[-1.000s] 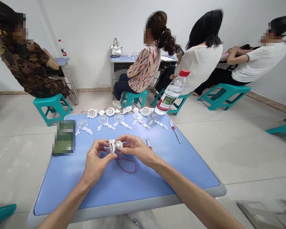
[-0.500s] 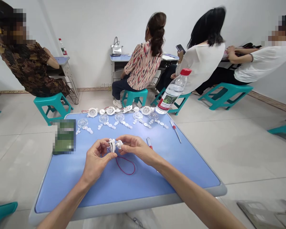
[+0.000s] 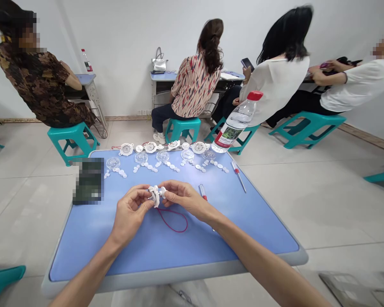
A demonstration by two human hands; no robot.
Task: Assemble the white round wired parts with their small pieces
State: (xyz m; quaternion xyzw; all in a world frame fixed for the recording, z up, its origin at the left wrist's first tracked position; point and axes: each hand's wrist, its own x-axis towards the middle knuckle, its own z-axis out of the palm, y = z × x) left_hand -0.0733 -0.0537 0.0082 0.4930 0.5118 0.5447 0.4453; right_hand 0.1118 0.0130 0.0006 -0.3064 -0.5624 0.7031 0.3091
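Over the middle of the blue table point(image 3: 83, 243), my left hand point(image 3: 129, 215) pinches a small white round plastic part point(image 3: 154, 195) between thumb and fingers. My right hand point(image 3: 183, 197) grips the same part from the right side, pressing a second white piece against it. A thin red wire point(image 3: 174, 219) hangs from the part and loops on the table under my hands. A red-handled screwdriver point(image 3: 203, 194) lies just right of my right hand.
Along the far edge lie a row of white round housings point(image 3: 150, 147), clear domes point(image 3: 141, 158) and several small white discs point(image 3: 171, 166). A water bottle point(image 3: 235, 124) stands at the far right corner, another screwdriver point(image 3: 238, 174) beside it. A dark blurred object point(image 3: 88, 181) lies left. Several people sit on teal stools beyond.
The two white pieces have come together between my hands; the round piece in my right hand has closed onto the left one. The red wire loop has shifted slightly right.
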